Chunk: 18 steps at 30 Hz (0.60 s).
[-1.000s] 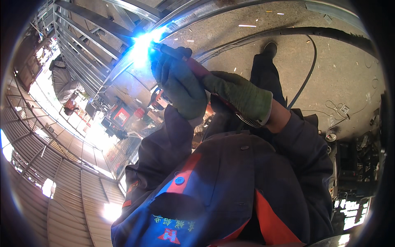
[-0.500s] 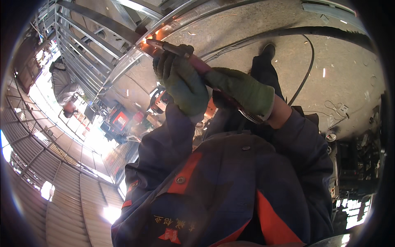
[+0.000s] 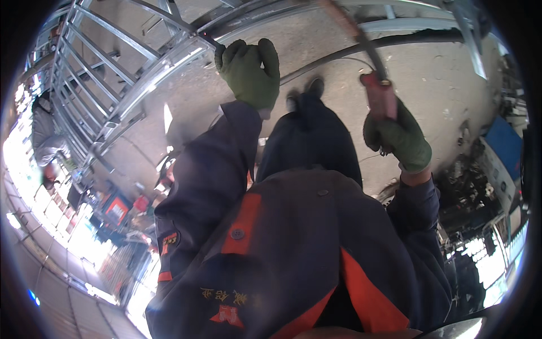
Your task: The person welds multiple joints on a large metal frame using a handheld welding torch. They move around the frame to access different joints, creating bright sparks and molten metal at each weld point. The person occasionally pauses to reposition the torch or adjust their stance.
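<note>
My right hand (image 3: 400, 138), in a green work glove, is wrapped round the red handle of a welding torch (image 3: 379, 97). The torch points up and away, its dark neck and brownish nozzle blurred near the top edge. On the left, my gloved left hand (image 3: 248, 73) is held close to the rail of a silvery metal frame (image 3: 189, 56). Its fingers are curled, and a dark narrow piece shows at the fingertips, with a small red glow near its end. I cannot tell whether that piece is held or part of the frame.
Parallel bars of the frame run down the left, where another person (image 3: 51, 135) bends beside them. A thick dark cable (image 3: 339, 55) crosses the concrete floor. Metal lengths (image 3: 406, 24) lie beyond it. Dark clutter (image 3: 468, 198) and a blue panel (image 3: 504, 148) stand at right.
The torch has left the glowing joint and swung right in my right hand. My left hand has let go of it and stays near the frame. The bright weld glow has faded.
</note>
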Each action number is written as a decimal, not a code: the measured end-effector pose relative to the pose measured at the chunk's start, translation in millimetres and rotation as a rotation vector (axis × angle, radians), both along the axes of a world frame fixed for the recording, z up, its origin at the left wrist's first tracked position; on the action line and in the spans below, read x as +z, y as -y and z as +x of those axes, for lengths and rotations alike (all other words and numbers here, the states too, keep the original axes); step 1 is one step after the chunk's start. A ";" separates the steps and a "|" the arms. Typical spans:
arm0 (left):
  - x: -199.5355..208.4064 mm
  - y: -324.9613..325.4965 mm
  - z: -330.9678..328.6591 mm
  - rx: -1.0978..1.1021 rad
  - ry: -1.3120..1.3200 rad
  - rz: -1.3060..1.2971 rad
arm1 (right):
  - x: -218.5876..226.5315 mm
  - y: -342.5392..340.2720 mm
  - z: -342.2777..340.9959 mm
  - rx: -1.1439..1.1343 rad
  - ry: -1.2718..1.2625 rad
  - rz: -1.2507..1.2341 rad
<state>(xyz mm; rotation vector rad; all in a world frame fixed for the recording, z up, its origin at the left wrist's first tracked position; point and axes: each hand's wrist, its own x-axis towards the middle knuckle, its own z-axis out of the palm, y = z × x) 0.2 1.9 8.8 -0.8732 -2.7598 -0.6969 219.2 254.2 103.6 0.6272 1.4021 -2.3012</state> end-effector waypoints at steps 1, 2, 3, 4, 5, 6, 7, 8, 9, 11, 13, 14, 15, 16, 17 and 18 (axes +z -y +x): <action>0.3 0.4 1.7 0.005 -0.011 0.005 | 13.5 4.0 9.8 -0.075 -0.006 0.130; 1.6 1.0 3.8 0.006 -0.032 0.014 | 27.4 8.4 19.0 -0.160 -0.086 0.228; 2.2 0.5 4.1 0.019 -0.020 -0.007 | 38.8 9.1 23.0 -0.198 -0.136 0.326; 4.2 1.4 5.9 0.027 -0.018 -0.032 | 51.1 11.5 25.5 -0.245 -0.200 0.395; 6.3 1.2 7.0 0.031 -0.029 -0.051 | 64.3 15.1 26.6 -0.303 -0.263 0.553; 8.3 1.5 7.5 0.044 -0.030 -0.078 | 79.1 19.6 25.9 -0.381 -0.207 0.588; 10.5 -0.3 7.5 0.037 -0.007 -0.129 | 94.4 25.2 25.6 -0.477 -0.233 0.631; 12.3 -0.3 7.6 0.033 -0.002 -0.157 | 111.1 25.5 19.3 -0.550 -0.287 0.630; 14.6 -1.0 7.6 0.029 -0.004 -0.179 | 128.6 25.9 12.5 -0.558 -0.330 0.614; 17.8 -0.8 7.8 0.029 0.025 -0.203 | 162.2 17.1 -9.7 -0.501 -0.463 0.463; 19.8 0.3 7.8 0.027 0.058 -0.203 | 197.5 6.7 -32.3 -0.330 -0.479 0.492; 20.2 1.4 7.0 0.027 0.079 -0.216 | 206.2 3.9 -47.2 -0.288 -0.478 0.507; 20.8 2.3 7.3 0.035 0.068 -0.174 | 214.7 1.1 -62.0 -0.215 -0.504 0.473; 21.2 3.4 6.4 0.036 0.061 -0.158 | 223.1 -1.8 -76.7 -0.204 -0.477 0.537; 20.9 4.0 5.7 0.031 0.070 -0.155 | 226.6 -4.2 -92.0 -0.189 -0.479 0.569; 20.6 3.2 5.2 0.026 0.065 -0.139 | 231.5 -9.3 -109.2 -0.151 -0.489 0.568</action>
